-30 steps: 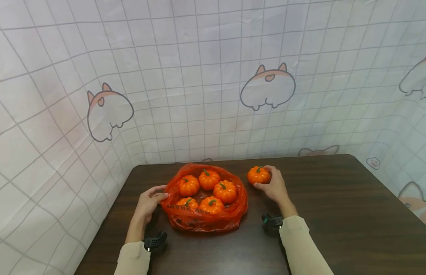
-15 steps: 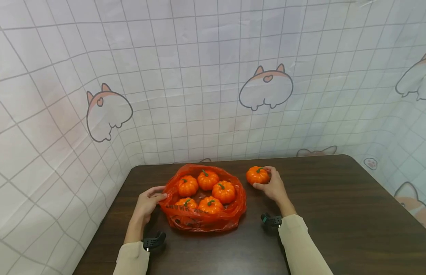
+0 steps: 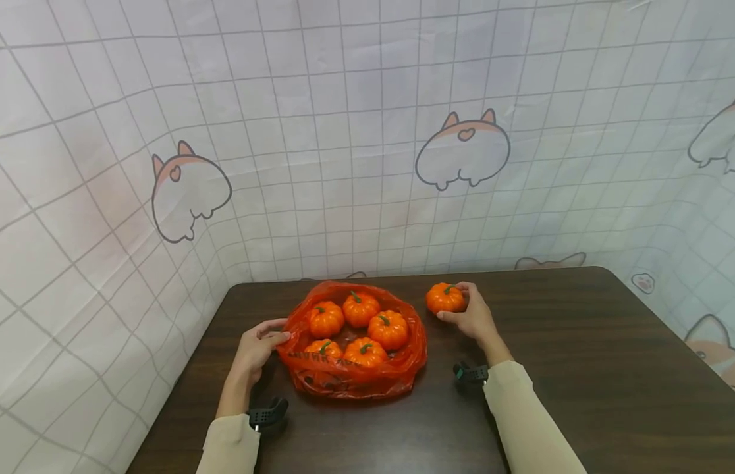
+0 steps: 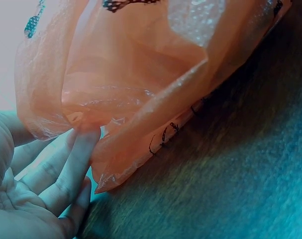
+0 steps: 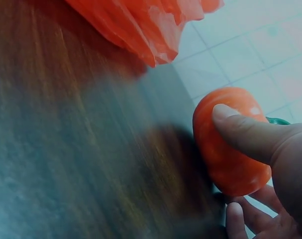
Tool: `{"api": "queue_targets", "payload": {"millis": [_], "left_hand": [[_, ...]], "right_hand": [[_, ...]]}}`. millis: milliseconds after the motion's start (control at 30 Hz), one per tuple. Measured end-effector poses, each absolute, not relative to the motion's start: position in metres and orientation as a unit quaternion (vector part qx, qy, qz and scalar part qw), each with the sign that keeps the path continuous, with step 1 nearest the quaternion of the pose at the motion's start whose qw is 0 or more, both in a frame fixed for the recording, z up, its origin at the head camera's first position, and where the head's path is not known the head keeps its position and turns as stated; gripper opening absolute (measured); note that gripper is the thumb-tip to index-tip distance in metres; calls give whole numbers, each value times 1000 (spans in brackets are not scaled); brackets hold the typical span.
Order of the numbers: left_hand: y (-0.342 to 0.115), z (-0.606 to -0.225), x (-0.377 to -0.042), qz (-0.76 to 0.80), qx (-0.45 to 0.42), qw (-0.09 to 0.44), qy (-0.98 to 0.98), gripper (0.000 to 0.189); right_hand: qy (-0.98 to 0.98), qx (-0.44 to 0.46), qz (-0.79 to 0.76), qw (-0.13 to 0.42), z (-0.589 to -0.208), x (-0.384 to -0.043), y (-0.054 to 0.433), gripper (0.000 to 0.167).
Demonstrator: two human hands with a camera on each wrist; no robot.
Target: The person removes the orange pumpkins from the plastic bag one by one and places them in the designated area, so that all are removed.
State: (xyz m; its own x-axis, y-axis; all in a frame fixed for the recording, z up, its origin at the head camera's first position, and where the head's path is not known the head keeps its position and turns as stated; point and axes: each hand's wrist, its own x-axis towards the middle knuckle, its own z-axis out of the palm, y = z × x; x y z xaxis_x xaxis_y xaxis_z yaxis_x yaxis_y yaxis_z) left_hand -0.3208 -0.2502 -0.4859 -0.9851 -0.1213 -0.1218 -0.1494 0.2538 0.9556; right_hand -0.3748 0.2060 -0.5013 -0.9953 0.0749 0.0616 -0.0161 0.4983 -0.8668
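Five pumpkins [image 3: 388, 330] in a bag [image 3: 367, 385] on the table [image 3: 581, 355], another pumpkin [image 3: 444, 299] right of the bag, in the right hand [image 3: 477, 319].

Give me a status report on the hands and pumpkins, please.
Left hand holding red bag. Right hand gripping one pumpkin, outside bag. Five pumpkins visible inside; bag's right rim stands between.

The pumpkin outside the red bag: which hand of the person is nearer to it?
Right. The right hand grips this pumpkin at its right side; the left hand is across the red bag, holding its left edge.
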Motion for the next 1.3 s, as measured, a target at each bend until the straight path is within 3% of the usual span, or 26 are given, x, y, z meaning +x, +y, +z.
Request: {"api": "queue_targets", "payload": {"millis": [1300], "left_hand": [[-250,-485,-319,613,-91,9,785,40]], "right_hand": [[-827,12,562,-11,-505,-391,204,87]]}}
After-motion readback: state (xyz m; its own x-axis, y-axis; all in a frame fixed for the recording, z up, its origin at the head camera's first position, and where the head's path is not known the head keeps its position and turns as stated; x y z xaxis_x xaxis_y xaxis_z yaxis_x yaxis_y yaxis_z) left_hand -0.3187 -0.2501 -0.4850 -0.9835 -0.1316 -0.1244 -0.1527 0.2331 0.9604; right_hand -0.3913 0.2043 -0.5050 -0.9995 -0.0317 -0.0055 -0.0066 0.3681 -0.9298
